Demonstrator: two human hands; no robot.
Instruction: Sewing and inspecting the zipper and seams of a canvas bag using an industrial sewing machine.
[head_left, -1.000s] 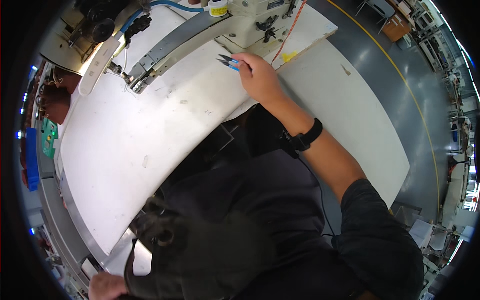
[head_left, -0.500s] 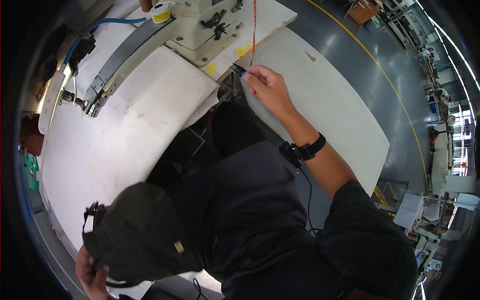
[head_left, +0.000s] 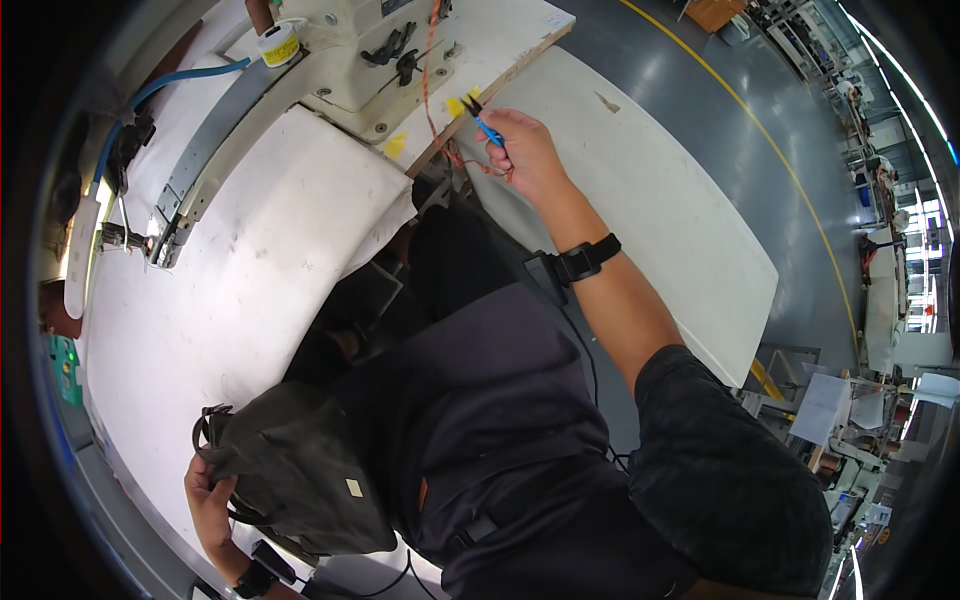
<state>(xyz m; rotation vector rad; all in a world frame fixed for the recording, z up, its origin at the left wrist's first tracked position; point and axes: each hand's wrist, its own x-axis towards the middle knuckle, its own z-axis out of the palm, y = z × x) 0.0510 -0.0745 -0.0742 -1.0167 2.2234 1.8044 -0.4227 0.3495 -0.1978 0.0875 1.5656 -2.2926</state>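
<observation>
Bag (head_left: pixel 300 465) in left hand (head_left: pixel 209 495), blue snips (head_left: pixel 489 131) in right hand (head_left: pixel 528 152)

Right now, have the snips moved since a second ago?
Yes: the snips, in the right hand, went rightward, from left of the black knobs on the machine to right of them.

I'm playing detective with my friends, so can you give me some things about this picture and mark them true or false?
1. The right hand holds blue-handled snips. True.
2. The left hand rests on the sewing machine. False: the left hand holds the dark bag.
3. The right wrist wears a black band. True.
4. The long curving floor line is red. False: it is yellow.
5. The bag has a small pale tag. True.
</observation>
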